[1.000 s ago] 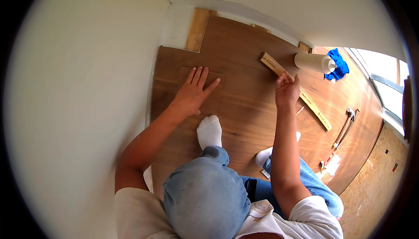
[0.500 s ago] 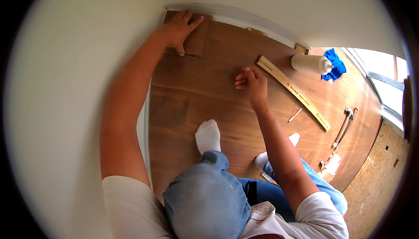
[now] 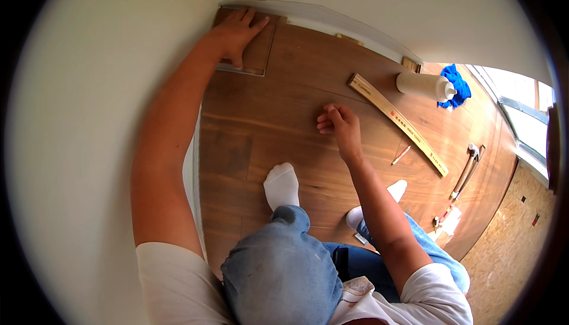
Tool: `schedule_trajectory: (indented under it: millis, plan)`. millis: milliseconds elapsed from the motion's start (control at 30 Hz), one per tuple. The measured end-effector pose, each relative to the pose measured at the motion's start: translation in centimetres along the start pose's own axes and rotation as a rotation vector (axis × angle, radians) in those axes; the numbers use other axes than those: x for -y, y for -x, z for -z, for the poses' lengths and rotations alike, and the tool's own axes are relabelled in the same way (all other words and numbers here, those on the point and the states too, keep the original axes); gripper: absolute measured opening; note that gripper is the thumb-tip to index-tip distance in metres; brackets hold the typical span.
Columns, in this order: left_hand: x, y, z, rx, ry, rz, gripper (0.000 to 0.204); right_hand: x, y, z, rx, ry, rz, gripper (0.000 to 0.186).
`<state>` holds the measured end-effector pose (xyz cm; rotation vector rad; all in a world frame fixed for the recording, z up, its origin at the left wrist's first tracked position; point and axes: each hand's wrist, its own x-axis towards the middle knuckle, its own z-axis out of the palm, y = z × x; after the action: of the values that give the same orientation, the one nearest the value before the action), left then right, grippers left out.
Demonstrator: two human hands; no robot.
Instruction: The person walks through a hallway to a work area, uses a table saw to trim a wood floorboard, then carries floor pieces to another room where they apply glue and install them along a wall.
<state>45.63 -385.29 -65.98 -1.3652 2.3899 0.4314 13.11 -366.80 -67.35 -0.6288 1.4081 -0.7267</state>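
My left hand [image 3: 236, 33] lies with fingers spread on a short brown floorboard piece [image 3: 259, 49] in the far left corner, between the two walls. A pale edge shows along the near side of that piece. The wood-look floor [image 3: 284, 123] runs beneath and around it. My right hand [image 3: 341, 124] hovers over the middle of the floor with its fingers curled in and the thumb against them; nothing shows in it. Right of this hand lies a long light wooden strip [image 3: 398, 123] with printing, and a white-and-red pencil [image 3: 401, 155] is beside it.
Farther right are a cream squeeze bottle [image 3: 422, 85] on its side, a blue cloth [image 3: 455, 86] and a hammer [image 3: 473, 153]. Small wood spacers [image 3: 349, 39] sit along the far wall. Bare chipboard [image 3: 504, 230] begins at the lower right. A wall [image 3: 89, 147] rises close on my left.
The short floorboard piece has shifted slightly left, toward the left wall, with my left hand still on it. My right hand has dropped a little and remains curled.
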Motion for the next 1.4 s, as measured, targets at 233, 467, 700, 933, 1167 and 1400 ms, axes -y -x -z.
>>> schedule_trajectory:
  millis: [233,467,700,933,1167,1400]
  plan:
    - [0.1,-0.1,-0.1,0.001,0.022,-0.029,0.138,1.9,-3.0,-2.5,0.079,0.142,0.091,0.031]
    - [4.6,-1.8,-4.8,-0.361,0.495,0.101,0.071,8.0,-11.7,-10.4,0.058,1.083,0.792,0.027]
    - [3.7,-2.6,-5.3,-0.610,0.198,0.210,0.055,8.2,-18.9,-14.9,0.141,1.192,1.095,0.064]
    - [3.4,-3.0,-6.5,-0.706,0.295,0.194,0.052,8.5,-19.7,-15.1,0.130,1.232,1.043,0.068]
    - [3.2,-2.3,-7.6,-0.761,0.347,0.151,0.051,8.2,-19.0,-15.2,0.147,1.243,0.968,0.072]
    - [2.7,-2.3,-7.8,-0.741,0.390,0.193,0.055,8.9,-18.4,-15.5,0.146,1.226,0.814,0.074]
